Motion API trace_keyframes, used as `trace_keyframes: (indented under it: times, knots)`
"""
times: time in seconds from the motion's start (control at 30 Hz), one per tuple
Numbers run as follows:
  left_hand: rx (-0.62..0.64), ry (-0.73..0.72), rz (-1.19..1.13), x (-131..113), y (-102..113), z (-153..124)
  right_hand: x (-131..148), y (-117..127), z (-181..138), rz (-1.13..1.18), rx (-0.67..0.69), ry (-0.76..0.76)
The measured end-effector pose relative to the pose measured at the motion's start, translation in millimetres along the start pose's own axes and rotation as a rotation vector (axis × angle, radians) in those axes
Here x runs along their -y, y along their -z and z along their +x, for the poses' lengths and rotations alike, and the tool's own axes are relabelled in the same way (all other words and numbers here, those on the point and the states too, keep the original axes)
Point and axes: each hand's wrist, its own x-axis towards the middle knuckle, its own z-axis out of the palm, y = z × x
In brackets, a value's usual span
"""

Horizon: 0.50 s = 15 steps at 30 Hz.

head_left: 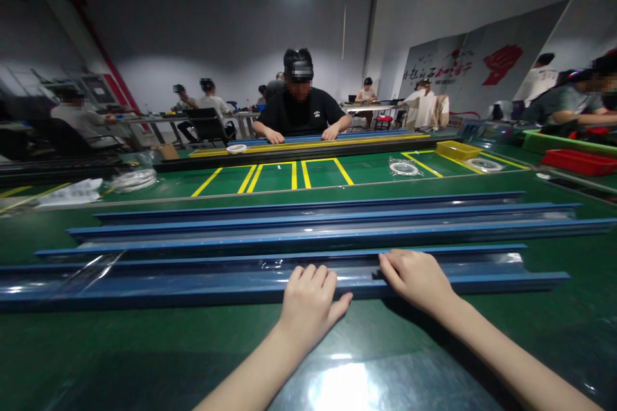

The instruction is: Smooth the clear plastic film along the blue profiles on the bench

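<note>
Several long blue metal rails lie side by side across the green table [144, 347]. The nearest blue rail [193, 282] is covered with a clear plastic film. My left hand [308, 302] rests on this rail's near edge, fingers curled over it and thumb out to the right. My right hand [414, 277] sits a little to the right, fingers bent down onto the same rail's top. Both hands press on the rail. The other blue rails [308, 225] lie just beyond, untouched.
A person in a black shirt [301, 109] works opposite on a long black and yellow rail [299, 149]. Yellow floor-style lines mark the table's middle. A yellow tray [457, 150], a red tray [578, 162], tape rolls [403, 169] and white bags [72, 191] lie around. More people sit behind.
</note>
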Motion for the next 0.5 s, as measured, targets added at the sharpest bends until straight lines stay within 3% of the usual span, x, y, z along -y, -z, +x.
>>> trace_keyframes:
  times: [0.5]
  knots:
    - [-0.014, 0.005, -0.001, -0.1, -0.9, 0.2, -0.2, -1.0, -0.2, -0.005, -0.001, -0.001]
